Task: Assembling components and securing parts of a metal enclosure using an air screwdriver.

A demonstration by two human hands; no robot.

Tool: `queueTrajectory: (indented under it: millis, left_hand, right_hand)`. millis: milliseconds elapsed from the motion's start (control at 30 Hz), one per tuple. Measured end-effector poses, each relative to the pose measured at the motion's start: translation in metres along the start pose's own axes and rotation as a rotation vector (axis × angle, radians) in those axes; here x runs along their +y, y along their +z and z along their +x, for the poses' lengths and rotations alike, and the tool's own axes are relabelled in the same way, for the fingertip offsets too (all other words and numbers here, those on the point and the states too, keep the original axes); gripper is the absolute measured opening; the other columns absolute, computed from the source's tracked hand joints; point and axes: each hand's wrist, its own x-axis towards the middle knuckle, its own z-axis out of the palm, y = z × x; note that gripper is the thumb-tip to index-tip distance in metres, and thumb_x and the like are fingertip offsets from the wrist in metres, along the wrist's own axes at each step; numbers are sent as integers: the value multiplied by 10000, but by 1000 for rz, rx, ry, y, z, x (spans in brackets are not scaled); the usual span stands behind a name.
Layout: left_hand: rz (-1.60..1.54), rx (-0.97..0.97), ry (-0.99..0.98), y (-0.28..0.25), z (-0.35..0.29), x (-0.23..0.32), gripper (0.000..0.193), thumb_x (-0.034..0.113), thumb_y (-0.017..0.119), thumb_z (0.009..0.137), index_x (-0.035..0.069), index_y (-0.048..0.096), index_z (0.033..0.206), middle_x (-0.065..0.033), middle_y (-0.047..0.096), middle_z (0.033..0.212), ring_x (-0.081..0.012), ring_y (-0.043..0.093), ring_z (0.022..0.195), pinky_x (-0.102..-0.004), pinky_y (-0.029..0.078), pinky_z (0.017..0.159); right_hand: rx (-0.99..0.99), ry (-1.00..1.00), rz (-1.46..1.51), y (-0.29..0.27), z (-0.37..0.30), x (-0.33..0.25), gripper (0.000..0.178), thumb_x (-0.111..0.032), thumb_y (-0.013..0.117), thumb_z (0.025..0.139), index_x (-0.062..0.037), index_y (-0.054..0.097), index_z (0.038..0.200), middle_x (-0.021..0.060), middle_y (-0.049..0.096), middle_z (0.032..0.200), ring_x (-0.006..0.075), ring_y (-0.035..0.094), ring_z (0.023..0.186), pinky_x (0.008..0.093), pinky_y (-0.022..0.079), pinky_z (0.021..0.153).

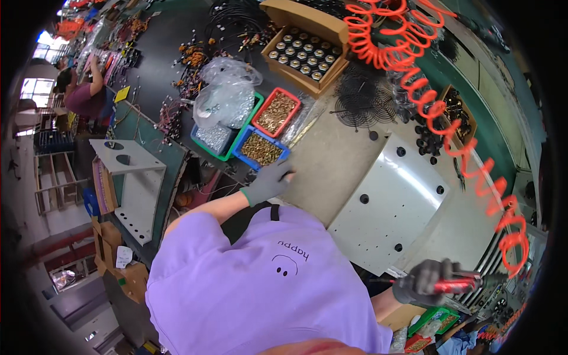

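Observation:
My left hand (pixel 269 182), in a dark grey glove with a green cuff and a bare fingertip, is beside the near edge of a blue bin (pixel 258 147) of small brass-coloured screws. Its fingers are curled together; what they hold, if anything, is too small to make out. At the lower right my gloved right hand (pixel 421 283), slightly blurred, grips a red power screwdriver (pixel 455 284). Between the hands lies a light grey metal panel (pixel 387 207) with small holes and several black round feet on it. The screwdriver is near the panel's lower right corner.
A red bin (pixel 276 112) of copper-coloured parts and a green bin (pixel 255 106) with bagged silvery hardware stand beyond. Behind are an open carton (pixel 322 86) of round parts and black fan grilles (pixel 362 100). An orange coiled hose (pixel 435 109) hangs down the right side. Another person (pixel 86 94) works far left.

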Motion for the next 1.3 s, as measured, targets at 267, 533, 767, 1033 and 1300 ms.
queueTrajectory:
  millis: [267,533,767,1033,1300]
  left_hand:
    - [246,564,-62,-66,-44,-91,146,80,593,817,53,595,960,-142,598,917,-322,595,882,-399,479,747]
    - [332,132,106,-101,-18,-110,154,142,602,835,77,593,975,-105,599,972,-303,595,921,-413,485,764]
    - [740,-435,-180,-54,28,-91,488,297,716,749,221,583,1212,-155,572,1099,-342,587,1016,-425,493,813]
    - [638,-637,-43,-52,46,-101,454,328,693,772,99,569,1144,-189,645,975,-361,623,931,-472,488,809]
    - [444,-494,81,-51,35,-141,289,243,593,868,74,570,1101,-203,632,924,-390,597,920,-494,461,777]
  right_hand:
    - [-47,-325,-173,75,4,37,461,-46,677,676,-94,568,1122,-9,487,780,114,463,617,252,364,592]
    - [-190,-672,-862,111,-5,17,337,-125,514,739,-185,598,1059,34,393,763,200,398,704,379,284,681]
    - [-266,-723,-934,119,-26,1,278,-158,520,714,-99,548,985,73,382,765,220,380,690,404,303,681]
    - [-98,-602,-1142,102,-53,1,391,-151,549,703,8,508,1058,138,488,858,272,485,788,503,386,676]
    - [170,-375,-840,71,-77,14,496,-161,545,744,66,473,1179,177,553,989,316,540,879,601,410,708]
